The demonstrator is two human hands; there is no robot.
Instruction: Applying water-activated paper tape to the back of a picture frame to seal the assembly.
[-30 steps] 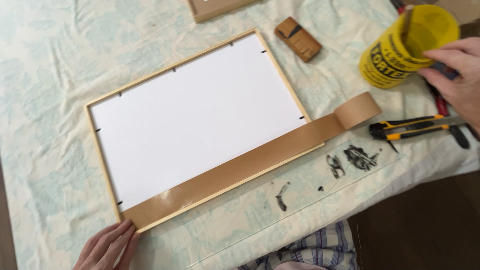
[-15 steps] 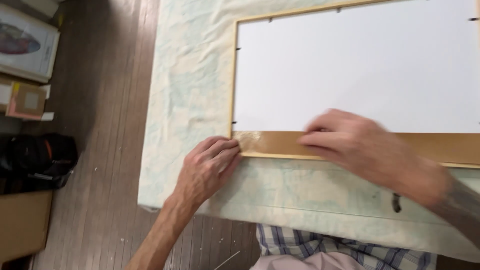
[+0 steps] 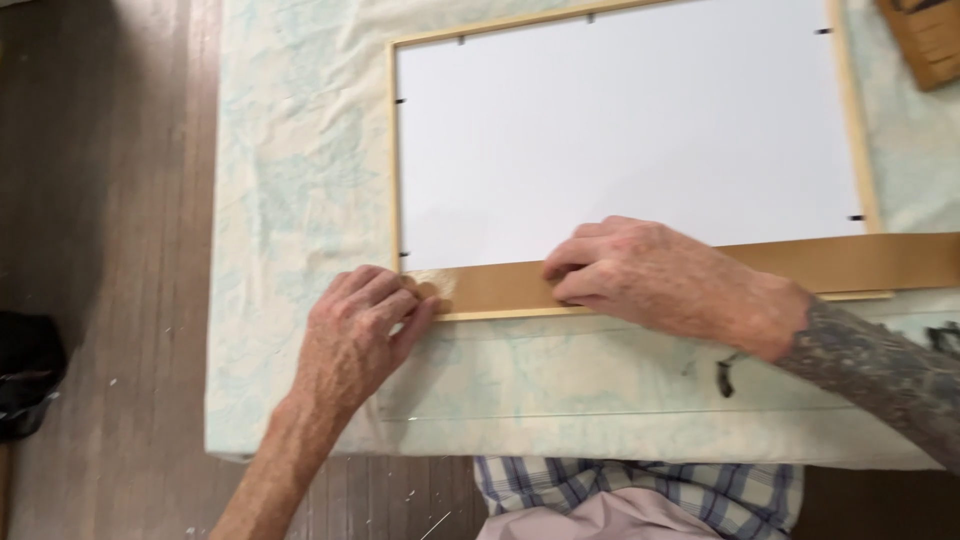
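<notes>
A light wooden picture frame (image 3: pixel 394 150) lies face down on the cloth-covered table (image 3: pixel 300 200), its white backing board (image 3: pixel 620 130) showing. A strip of brown paper tape (image 3: pixel 860 262) runs along the frame's near edge. My left hand (image 3: pixel 355 335) rests at the frame's near left corner, its fingertips on the tape's end. My right hand (image 3: pixel 650 272) lies flat on the tape a little further right, fingers pressing down on it. Neither hand grips anything.
A brown wooden object (image 3: pixel 925 35) sits at the top right corner. Dark smudges (image 3: pixel 728 372) mark the cloth near my right wrist. The dark wooden floor (image 3: pixel 100 250) lies to the left, with a black object (image 3: pixel 25 370) at the left edge.
My right hand came from the yellow can at the right down onto the tape. The view has shifted left and closer; my left hand stays at the corner.
</notes>
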